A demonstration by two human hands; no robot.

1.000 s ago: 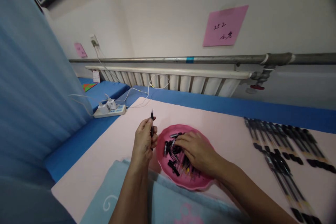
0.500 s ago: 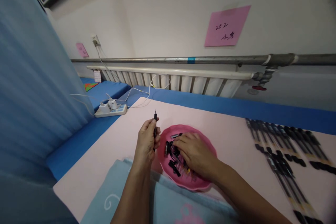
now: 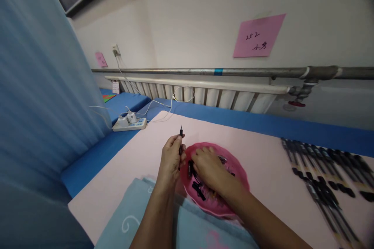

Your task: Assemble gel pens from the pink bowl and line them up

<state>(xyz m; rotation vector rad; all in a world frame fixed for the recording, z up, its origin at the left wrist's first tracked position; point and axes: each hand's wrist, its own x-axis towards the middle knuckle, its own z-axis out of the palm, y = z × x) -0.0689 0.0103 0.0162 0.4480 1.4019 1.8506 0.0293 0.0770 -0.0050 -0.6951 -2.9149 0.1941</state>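
Note:
My left hand [image 3: 172,157] is closed around a slim black pen barrel [image 3: 181,132], held upright with its pointed metal tip up, just left of the pink basin [image 3: 244,177]. My right hand [image 3: 208,166] reaches into that basin, knuckles up and fingers bent down towards its left side. Whatever its fingertips hold, if anything, is hidden beneath them. Around it in the basin lie loose pen parts: black pieces [image 3: 199,191] near the front left and a clear, shiny piece [image 3: 222,159] towards the back.
To the right, rows of black-capped pens [image 3: 324,159] lie on the pale pink sheet [image 3: 269,159]. A power strip [image 3: 130,125] with plugs and white cables sits at the back left. A radiator [image 3: 201,95] and pipe run along the wall. Light blue cloth [image 3: 128,210] is in front.
My right hand has drawn left and back in the basin, its fingers now more bent. My left hand still holds the pen barrel upright. The whole view has shifted slightly.

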